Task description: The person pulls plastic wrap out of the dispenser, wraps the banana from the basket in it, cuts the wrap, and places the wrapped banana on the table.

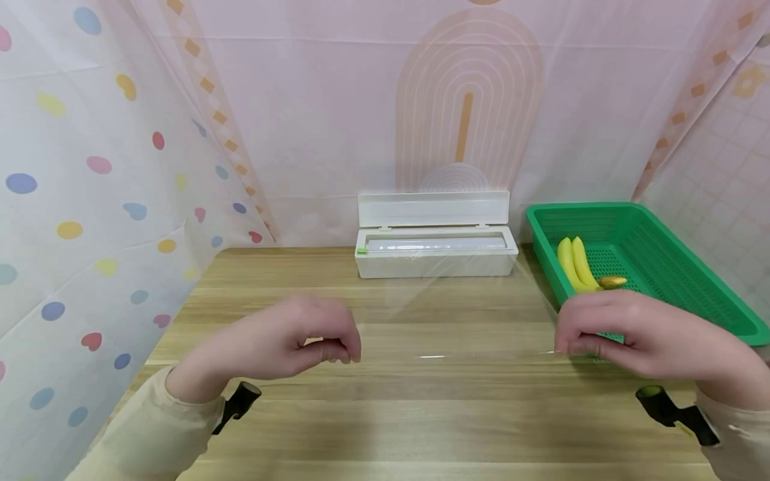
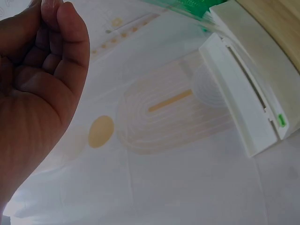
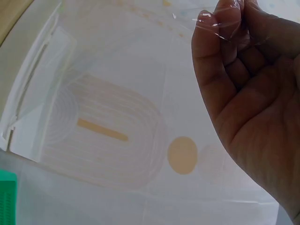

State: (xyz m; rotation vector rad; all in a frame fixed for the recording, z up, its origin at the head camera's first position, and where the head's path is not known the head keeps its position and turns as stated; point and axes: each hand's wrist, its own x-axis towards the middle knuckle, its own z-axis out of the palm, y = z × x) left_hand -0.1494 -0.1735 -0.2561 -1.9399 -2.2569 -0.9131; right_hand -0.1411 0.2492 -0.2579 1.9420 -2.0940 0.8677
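Observation:
A sheet of clear plastic wrap point(image 1: 430, 357) stretches from a white dispenser box point(image 1: 436, 266) toward me, above the table. My left hand point(image 1: 295, 337) pinches one front corner of the wrap between thumb and fingers. The other corner is pinched by my right hand point(image 1: 631, 334), beside the green basket. In the right wrist view, wrap glints over the fingertips point(image 3: 206, 18). The dispenser's lid point(image 1: 433, 210) stands raised at the back, and a roll point(image 1: 436, 244) shows inside. A small green piece point(image 1: 361, 251) sits at the box's left end.
At the right stands a green plastic basket point(image 1: 704, 267), partly behind my right hand. Yellow bananas point(image 1: 574, 264) and a brownish-yellow item point(image 1: 613, 282) lie in it. The wooden table point(image 1: 385, 427) ends at a patterned curtain point(image 1: 313, 133) behind and to the left.

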